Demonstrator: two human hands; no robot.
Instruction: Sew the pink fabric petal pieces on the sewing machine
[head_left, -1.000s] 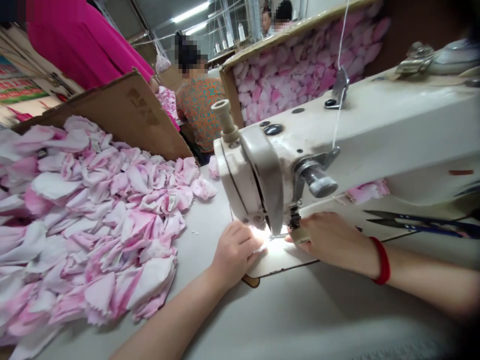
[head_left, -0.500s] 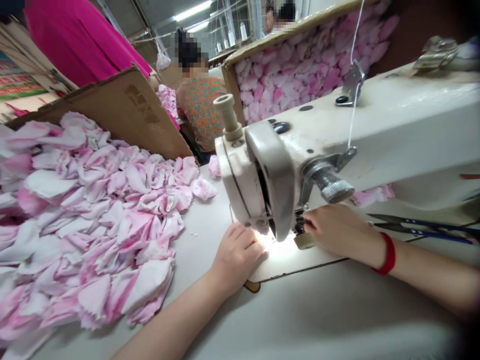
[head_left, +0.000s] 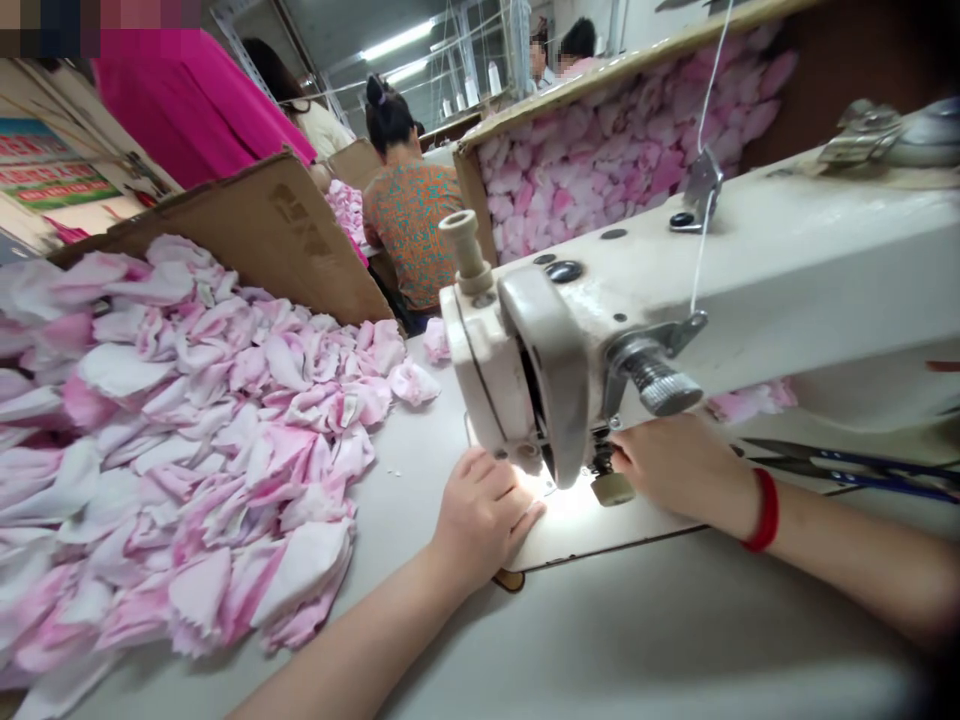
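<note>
Found left hand [head_left: 484, 515] curled at near left of sewing machine head [head_left: 555, 345], right hand [head_left: 679, 465] curled at right, grips unconfirmable; fabric pieces [head_left: 225, 440] heaped left. Judged finger injury possible through straying under that head.

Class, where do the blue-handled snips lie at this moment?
In the head view, the blue-handled snips lie at the right, below the arm of the sewing machine and just beyond the red wristband, tips toward the right hand.

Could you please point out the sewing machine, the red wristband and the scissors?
Sewing machine [head_left: 750, 300], head view: side of its arm.
Red wristband [head_left: 766, 510], head view: middle of the band.
Scissors [head_left: 862, 461], head view: upper blue handle.
</note>
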